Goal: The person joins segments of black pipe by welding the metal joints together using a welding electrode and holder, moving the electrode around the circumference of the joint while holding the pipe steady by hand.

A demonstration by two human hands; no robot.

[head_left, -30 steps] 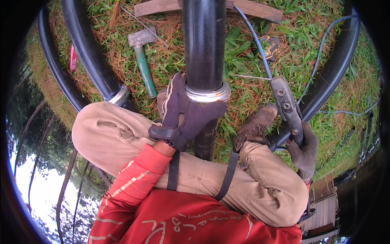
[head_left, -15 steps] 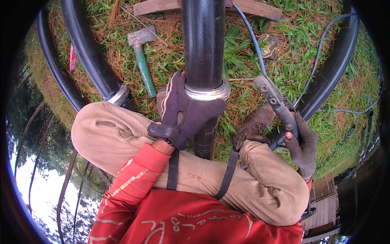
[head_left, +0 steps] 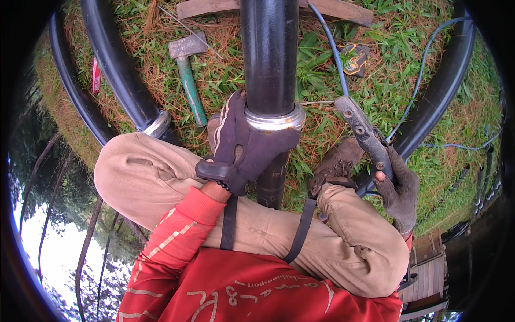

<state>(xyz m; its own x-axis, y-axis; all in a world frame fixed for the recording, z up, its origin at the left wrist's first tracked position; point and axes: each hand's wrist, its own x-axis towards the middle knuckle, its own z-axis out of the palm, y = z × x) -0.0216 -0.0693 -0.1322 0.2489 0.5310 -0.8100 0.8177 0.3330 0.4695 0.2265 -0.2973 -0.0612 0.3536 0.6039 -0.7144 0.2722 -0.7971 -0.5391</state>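
Note:
A black pipe (head_left: 269, 59) runs away from me between my legs, with a silvery metal ring (head_left: 274, 119) around it. My left hand (head_left: 249, 147), in a dark glove, is wrapped over the pipe just below this ring. One gloved finger stretches up along the pipe's left side. On the right, my right hand (head_left: 398, 185), in a grey-brown knit glove with a bare thumb tip, grips a dark welding electrode holder (head_left: 362, 131). From the holder's far end a thin rod (head_left: 316, 102) points left toward the pipe, close above the ring; whether it touches cannot be made out.
A green-handled axe (head_left: 189, 80) lies on the grass at left. Beyond it are more black pipes (head_left: 115, 64), one with a metal ring. A yellow-and-black tape measure (head_left: 355, 60), a blue cable (head_left: 332, 48) and another pipe (head_left: 442, 96) are at right. A wooden beam (head_left: 209, 8) lies under the pipe.

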